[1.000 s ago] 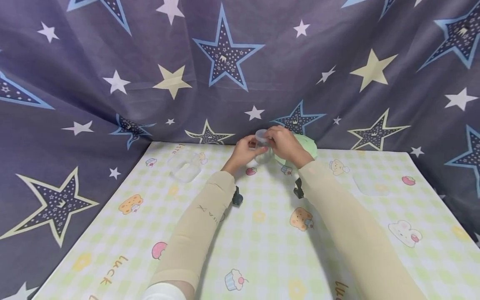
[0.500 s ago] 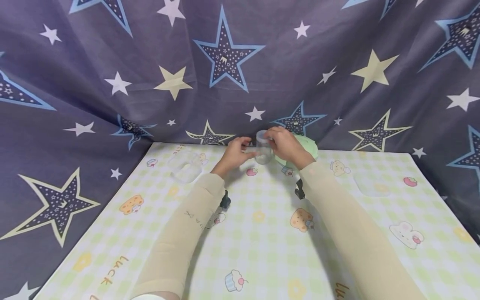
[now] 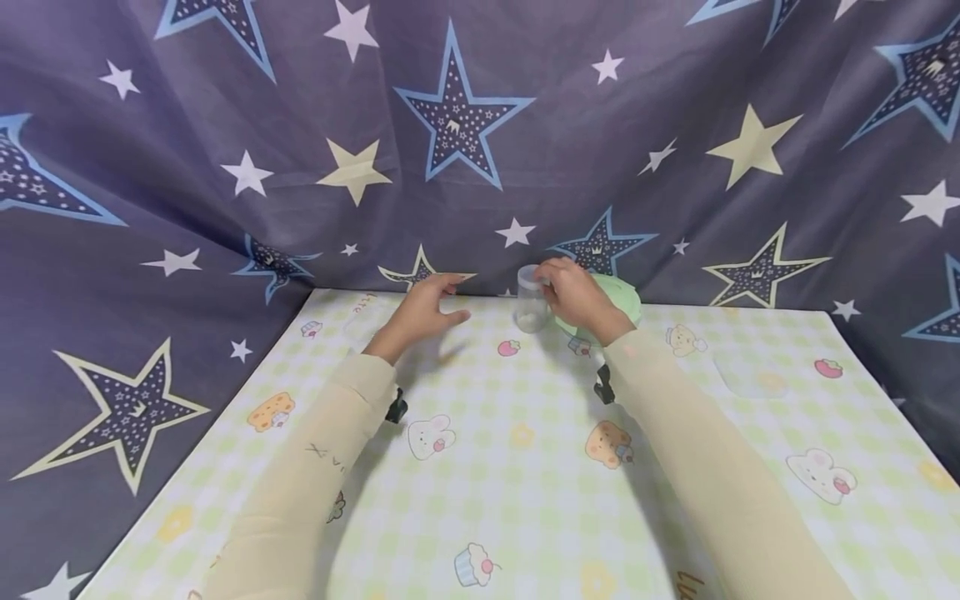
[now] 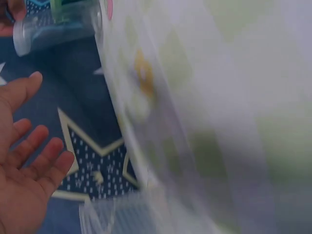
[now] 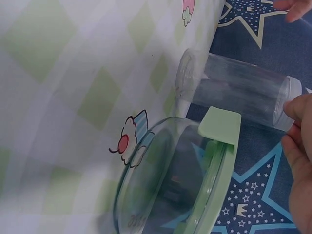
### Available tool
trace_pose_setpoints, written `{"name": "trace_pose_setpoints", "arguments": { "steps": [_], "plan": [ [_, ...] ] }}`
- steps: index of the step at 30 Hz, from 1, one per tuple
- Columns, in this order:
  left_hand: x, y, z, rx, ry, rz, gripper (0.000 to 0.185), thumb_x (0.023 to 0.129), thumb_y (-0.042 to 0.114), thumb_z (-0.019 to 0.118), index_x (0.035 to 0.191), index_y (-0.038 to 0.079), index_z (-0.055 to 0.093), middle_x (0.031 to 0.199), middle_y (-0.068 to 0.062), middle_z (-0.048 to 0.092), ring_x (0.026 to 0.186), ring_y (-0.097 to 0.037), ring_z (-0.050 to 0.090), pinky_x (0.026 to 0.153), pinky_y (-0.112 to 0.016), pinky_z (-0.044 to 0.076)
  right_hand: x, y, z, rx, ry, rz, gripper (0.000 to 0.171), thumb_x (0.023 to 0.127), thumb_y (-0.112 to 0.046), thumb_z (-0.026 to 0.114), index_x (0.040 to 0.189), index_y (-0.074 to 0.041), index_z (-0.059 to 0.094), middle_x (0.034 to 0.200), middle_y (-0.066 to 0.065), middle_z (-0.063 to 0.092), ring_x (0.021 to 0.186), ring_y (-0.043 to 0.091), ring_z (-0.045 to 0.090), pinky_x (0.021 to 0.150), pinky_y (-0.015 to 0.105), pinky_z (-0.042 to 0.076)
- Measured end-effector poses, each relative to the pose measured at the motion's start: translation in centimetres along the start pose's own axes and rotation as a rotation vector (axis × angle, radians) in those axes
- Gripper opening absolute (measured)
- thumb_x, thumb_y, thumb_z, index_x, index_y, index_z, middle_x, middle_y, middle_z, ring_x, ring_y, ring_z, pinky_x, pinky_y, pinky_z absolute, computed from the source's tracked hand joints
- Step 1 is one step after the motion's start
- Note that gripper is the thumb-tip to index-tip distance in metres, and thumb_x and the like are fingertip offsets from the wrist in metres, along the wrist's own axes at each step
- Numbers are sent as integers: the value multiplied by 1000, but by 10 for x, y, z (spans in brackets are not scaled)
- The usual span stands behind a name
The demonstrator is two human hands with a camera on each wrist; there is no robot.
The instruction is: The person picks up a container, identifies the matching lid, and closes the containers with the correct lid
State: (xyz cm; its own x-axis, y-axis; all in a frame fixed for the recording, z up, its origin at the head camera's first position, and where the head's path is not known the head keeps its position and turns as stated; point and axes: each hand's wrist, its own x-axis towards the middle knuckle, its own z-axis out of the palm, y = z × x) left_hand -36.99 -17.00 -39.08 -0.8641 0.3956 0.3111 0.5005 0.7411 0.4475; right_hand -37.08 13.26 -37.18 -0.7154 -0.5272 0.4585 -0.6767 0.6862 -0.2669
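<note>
A small clear plastic jar [image 3: 532, 302] stands upright on the patterned tablecloth [image 3: 525, 467] near the table's far edge. My right hand [image 3: 553, 283] grips the jar at its top rim; in the right wrist view the fingers [image 5: 298, 141] sit at the jar's [image 5: 239, 92] mouth. My left hand [image 3: 442, 302] hovers open to the left of the jar, fingers spread and holding nothing, as the left wrist view also shows [image 4: 29, 156]. A glass bowl with a green lid [image 3: 626, 302] sits just behind my right hand, and it lies close beside the jar [image 5: 180, 185].
A clear plastic container [image 3: 358, 323] lies at the far left of the table, partly hidden by my left hand. A flat clear lid [image 3: 750, 371] rests at the right. Star-printed dark cloth [image 3: 480, 150] hangs behind and around the table.
My left hand let go of the jar and moved left, opening. The right hand keeps its grip on the jar, which now stands on the table.
</note>
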Motion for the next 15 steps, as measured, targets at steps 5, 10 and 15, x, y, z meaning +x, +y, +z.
{"name": "trace_pose_setpoints", "arguments": {
  "steps": [5, 10, 15],
  "plan": [
    [-13, -6, -20, 56, -17, 4, 72, 88, 32, 82, 145, 0, 52, 134, -19, 60, 122, -34, 59, 107, -48, 47, -2, 0, -1, 6, 10, 13, 24, 96, 4, 63, 119, 2, 70, 124, 17, 68, 118, 34, 60, 103, 45, 51],
    [-33, -16, -35, 107, -35, -29, 76, 88, 39, 81, 147, 3, 51, 140, -18, 57, 125, -36, 57, 109, -53, 44, -2, -3, -2, -5, 0, 18, 26, 95, 5, 62, 120, 2, 70, 125, 17, 68, 118, 34, 60, 104, 45, 50],
    [-54, -30, -48, 132, -23, -64, 79, 87, 44, 81, 149, 5, 50, 146, -17, 52, 130, -38, 52, 109, -56, 44, -1, -5, -1, -21, 5, -2, 26, 94, 6, 62, 119, 3, 70, 123, 18, 68, 116, 35, 61, 103, 46, 51]
  ]
}}
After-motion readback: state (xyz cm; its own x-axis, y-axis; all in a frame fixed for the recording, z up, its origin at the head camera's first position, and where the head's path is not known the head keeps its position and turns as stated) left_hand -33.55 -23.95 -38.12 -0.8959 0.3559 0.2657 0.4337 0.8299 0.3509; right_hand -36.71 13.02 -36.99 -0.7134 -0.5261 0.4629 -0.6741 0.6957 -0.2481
